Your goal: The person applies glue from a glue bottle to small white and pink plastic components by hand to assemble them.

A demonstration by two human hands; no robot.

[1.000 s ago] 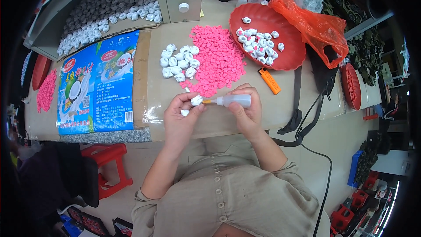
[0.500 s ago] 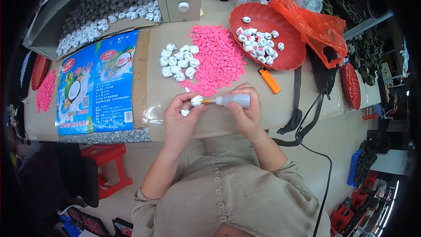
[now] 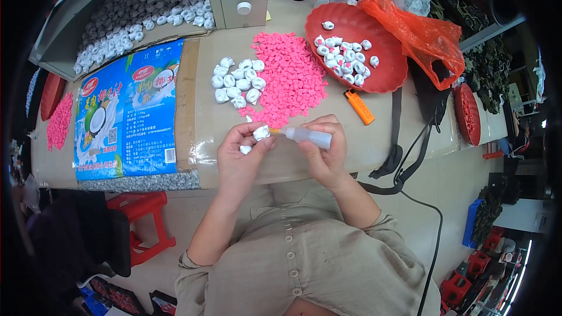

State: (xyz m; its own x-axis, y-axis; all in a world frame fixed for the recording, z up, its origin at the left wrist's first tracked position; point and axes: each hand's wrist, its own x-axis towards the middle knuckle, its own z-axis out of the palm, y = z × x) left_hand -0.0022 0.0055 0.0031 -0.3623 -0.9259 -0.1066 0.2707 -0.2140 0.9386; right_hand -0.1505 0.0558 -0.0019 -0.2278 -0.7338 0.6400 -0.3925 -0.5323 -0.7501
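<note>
One squeeze bottle (image 3: 310, 137) is being held by the right hand (image 3: 328, 151), closed around its body with thumb and fingers. By the left hand (image 3: 235, 155), one white piece (image 3: 261, 133) is being pinched narrowly at the fingertips, and a second white piece (image 3: 245, 149) is being held lower, against the fingers. A small white tip is also being seen above this hand; whether it belongs to another piece cannot be told. On the table (image 3: 287, 164), about fourteen loose white pieces (image 3: 238, 74) are being seen in one cluster, beside one heap of pink chips (image 3: 290, 73), too many to be counted. Roughly twenty or more white pieces, several with pink spots, are being carried by one red dish (image 3: 383, 52). One orange lighter-like object (image 3: 359, 107) is being seen just below it.

The bottle is being seen as translucent, smooth plastic, cylindrical, with a thin amber nozzle (image 3: 274, 131). The white pieces are being shown as rounded and knobbly, the chips as small and flat, the dish as scalloped.

The bottle is being held above the near part of the table, nozzle pointed left toward the pinched piece. Its long axis is being held nearly level, crosswise, the base slightly nearer to the person; whether the piece is being touched by the tip cannot be told.
</note>
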